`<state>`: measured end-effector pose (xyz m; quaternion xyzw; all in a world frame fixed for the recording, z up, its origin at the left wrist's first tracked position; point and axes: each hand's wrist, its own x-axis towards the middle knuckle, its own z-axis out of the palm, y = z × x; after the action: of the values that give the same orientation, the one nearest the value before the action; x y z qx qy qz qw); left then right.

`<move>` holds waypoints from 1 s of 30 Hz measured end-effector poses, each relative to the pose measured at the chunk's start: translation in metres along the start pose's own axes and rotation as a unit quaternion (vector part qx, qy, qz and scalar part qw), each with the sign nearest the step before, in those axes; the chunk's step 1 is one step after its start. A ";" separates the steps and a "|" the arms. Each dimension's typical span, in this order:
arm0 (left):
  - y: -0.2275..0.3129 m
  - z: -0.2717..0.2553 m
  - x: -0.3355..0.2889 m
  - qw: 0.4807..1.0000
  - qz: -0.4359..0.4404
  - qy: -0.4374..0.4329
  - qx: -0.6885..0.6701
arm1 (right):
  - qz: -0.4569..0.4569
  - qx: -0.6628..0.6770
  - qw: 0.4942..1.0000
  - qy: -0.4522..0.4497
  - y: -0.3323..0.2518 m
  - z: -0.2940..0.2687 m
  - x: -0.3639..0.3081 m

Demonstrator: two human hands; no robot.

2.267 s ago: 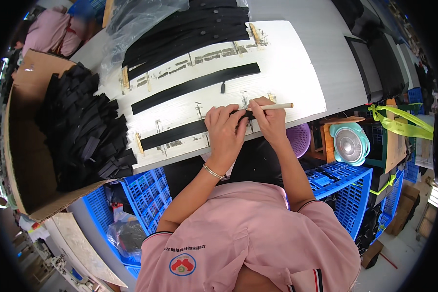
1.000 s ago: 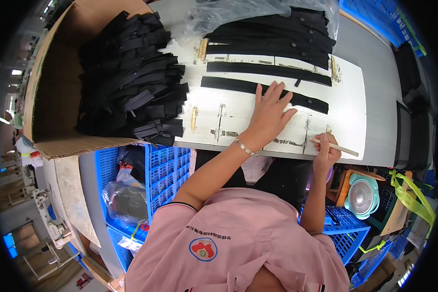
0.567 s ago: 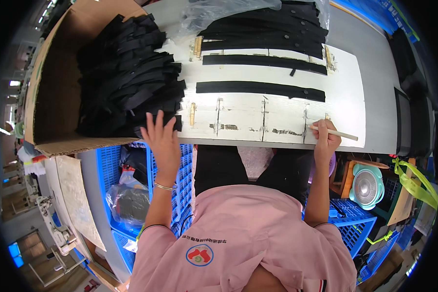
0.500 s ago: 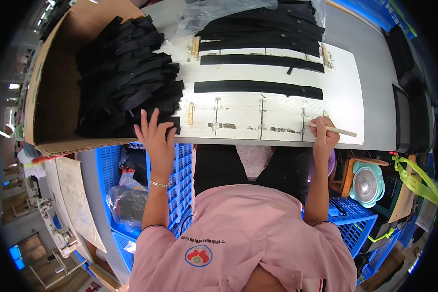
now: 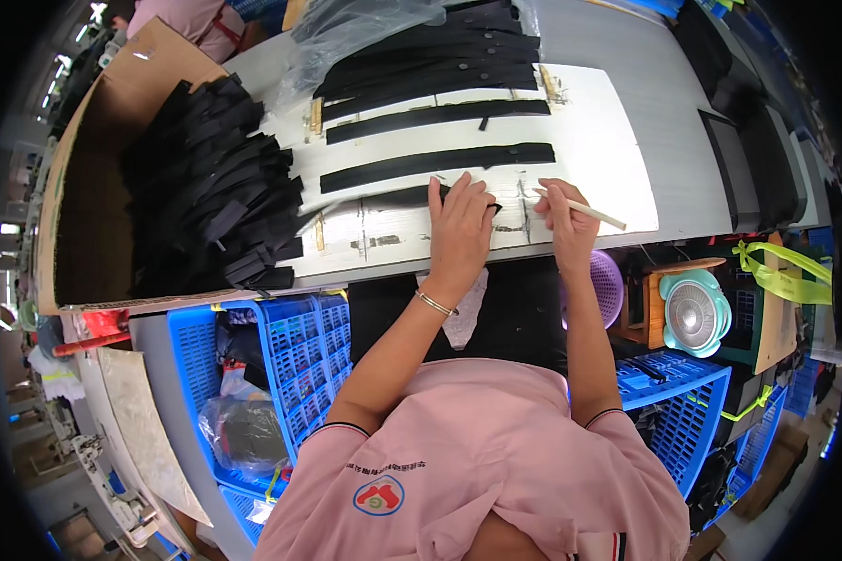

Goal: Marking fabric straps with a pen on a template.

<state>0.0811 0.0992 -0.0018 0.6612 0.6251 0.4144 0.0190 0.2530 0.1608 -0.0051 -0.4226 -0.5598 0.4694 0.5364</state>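
Note:
My left hand (image 5: 460, 232) has its fingers closed over one end of a black fabric strip (image 5: 398, 199), which trails left across a marked white board (image 5: 617, 178) toward the pile. A bit of the strip pokes out past my fingertips. To its right, my right hand (image 5: 571, 222) grips a thin whitish stick, like a marking pencil (image 5: 602, 217), its tip toward the board. Two more black strips, a nearer one (image 5: 438, 166) and a farther one (image 5: 440, 120), lie flat beyond my hands. Small dark marks and lines show on the board.
At the left, an open cardboard box (image 5: 89, 201) lies by a heaped pile of black strips (image 5: 210, 187). Farther back are layered black strips (image 5: 430, 58) and clear plastic (image 5: 346, 42). Blue crates (image 5: 304, 360) and a turquoise fan (image 5: 696, 313) stand below the table edge.
My left hand has moved right from the pile to the board's middle, drawing a black strip along. My right hand still holds the stick near the board's right part. The view has shifted.

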 end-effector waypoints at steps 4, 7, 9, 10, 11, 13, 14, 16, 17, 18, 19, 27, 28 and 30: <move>0.007 -0.002 -0.004 1.000 0.012 -0.002 -0.027 | -0.045 -0.019 0.998 -0.026 -0.001 0.001 0.002; 0.009 -0.005 -0.007 0.996 -0.062 -0.001 -0.067 | -0.054 -0.023 0.998 -0.034 0.000 0.001 0.001; 0.006 0.004 -0.012 0.996 -0.062 0.016 -0.065 | -0.062 -0.023 0.997 -0.039 -0.001 0.004 0.001; 0.008 0.006 -0.011 0.995 -0.066 0.029 -0.066 | -0.058 -0.019 0.998 -0.025 -0.002 0.004 0.002; 0.008 0.008 -0.010 0.995 -0.062 0.031 -0.068 | -0.053 -0.016 0.998 -0.012 -0.002 0.004 0.002; 0.011 0.011 -0.010 0.999 0.019 0.020 0.028 | -0.067 0.000 0.998 -0.007 -0.001 0.005 0.000; 0.012 0.011 -0.012 0.999 0.022 0.023 0.025 | -0.078 0.018 0.997 -0.004 0.000 0.006 0.000; 0.014 0.011 -0.015 0.995 0.050 0.005 0.088 | -0.085 0.013 0.996 0.004 0.002 0.004 -0.001; 0.014 0.012 -0.016 0.995 0.051 0.008 0.086 | -0.166 -0.073 0.983 0.005 0.004 0.002 0.001; 0.013 0.012 -0.016 0.996 0.050 0.000 0.070 | -0.245 -0.157 0.957 0.006 0.006 0.001 0.002; 0.011 0.010 -0.017 0.997 0.047 -0.008 0.055 | -0.276 -0.224 0.935 0.017 0.001 0.003 -0.001; 0.011 -0.017 -0.046 0.994 0.005 -0.043 0.101 | -0.359 -0.456 0.811 0.081 0.004 0.004 -0.039; 0.009 -0.023 -0.052 0.989 -0.009 -0.057 0.134 | -0.361 -0.452 0.812 0.077 0.004 0.002 -0.041; 0.005 -0.034 -0.063 0.987 -0.028 -0.051 0.148 | -0.358 -0.516 0.773 0.094 0.004 -0.005 -0.042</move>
<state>0.0735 0.0283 -0.0097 0.6595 0.6957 0.2825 -0.0354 0.2602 0.1212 -0.0175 -0.4472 -0.7756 -0.1577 0.4166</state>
